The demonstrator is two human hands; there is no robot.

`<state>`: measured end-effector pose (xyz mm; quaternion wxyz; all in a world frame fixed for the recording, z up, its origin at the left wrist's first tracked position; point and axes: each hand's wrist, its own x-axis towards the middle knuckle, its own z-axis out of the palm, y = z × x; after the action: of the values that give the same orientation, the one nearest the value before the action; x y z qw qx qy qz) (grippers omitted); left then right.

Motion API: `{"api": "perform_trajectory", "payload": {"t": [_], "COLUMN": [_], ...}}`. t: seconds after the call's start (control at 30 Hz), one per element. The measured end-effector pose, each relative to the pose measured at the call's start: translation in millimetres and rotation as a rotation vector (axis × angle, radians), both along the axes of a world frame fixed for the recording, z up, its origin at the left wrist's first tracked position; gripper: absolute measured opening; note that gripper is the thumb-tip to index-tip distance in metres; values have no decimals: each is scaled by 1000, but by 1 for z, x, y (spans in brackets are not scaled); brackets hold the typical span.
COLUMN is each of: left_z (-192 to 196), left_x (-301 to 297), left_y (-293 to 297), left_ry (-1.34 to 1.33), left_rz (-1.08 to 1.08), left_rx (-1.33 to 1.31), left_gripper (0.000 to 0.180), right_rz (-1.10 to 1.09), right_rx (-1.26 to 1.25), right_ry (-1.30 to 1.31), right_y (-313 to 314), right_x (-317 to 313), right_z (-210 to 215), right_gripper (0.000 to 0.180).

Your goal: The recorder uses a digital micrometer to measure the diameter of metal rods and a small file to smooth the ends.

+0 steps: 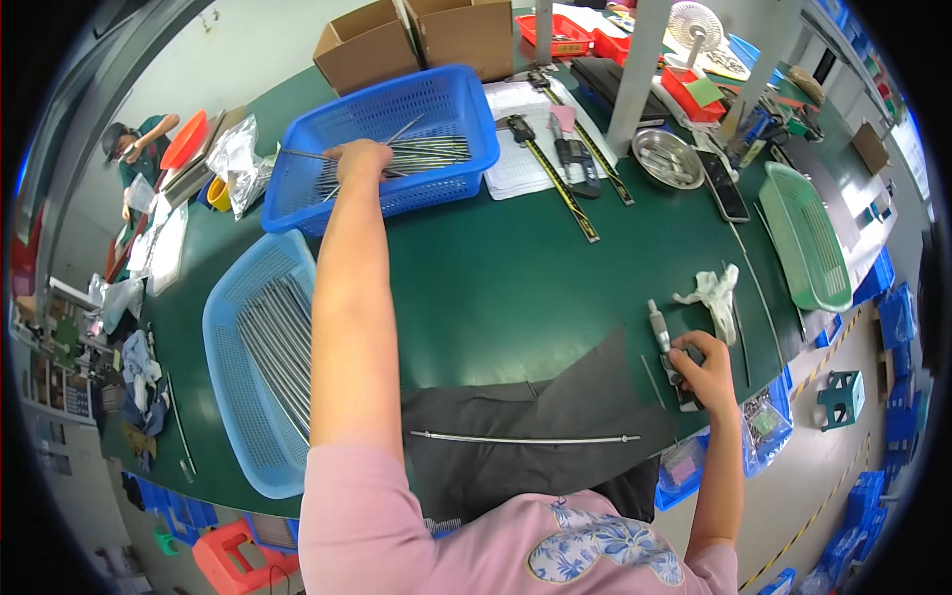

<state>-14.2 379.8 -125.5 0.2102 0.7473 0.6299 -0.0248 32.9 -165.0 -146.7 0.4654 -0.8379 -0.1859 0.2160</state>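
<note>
My left hand [359, 161] reaches over the dark blue basket [451, 99] at the back, its fingers closed on a thin metal rod [305, 154] that sticks out to the left. Many similar rods lie in that basket beneath the hand. On the right side of the table, my right hand [708, 373] grips a micrometer [658, 325] lying on the green top. One more metal rod [526, 437] lies crosswise on a dark grey cloth [446, 412] just in front of me. To the left, a light blue basket [226, 347] holds a bundle of rods.
Digital calipers [570, 154] lie on paper sheets behind the middle. A crumpled white cloth [716, 297] is beside the micrometer. Farther right are a metal bowl [666, 159], a phone [724, 188] and a green basket [805, 238]. Another person [144, 149] works at the far left.
</note>
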Motion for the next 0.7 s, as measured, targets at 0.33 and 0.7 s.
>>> {"api": "perform_trajectory", "payload": {"t": [0.33, 0.7], "left_z": [30, 13], "left_x": [-33, -34], "left_y": [-6, 7], "left_ry": [446, 315], "left_rz": [-684, -988], "left_rx": [353, 187], "left_gripper": [47, 30], "right_rz": [-13, -51], "right_rx": [67, 93], "right_ry": [38, 59], "right_y": [-6, -1], "right_x": [3, -2], "right_z": [-7, -2], "right_gripper": [19, 18]}}
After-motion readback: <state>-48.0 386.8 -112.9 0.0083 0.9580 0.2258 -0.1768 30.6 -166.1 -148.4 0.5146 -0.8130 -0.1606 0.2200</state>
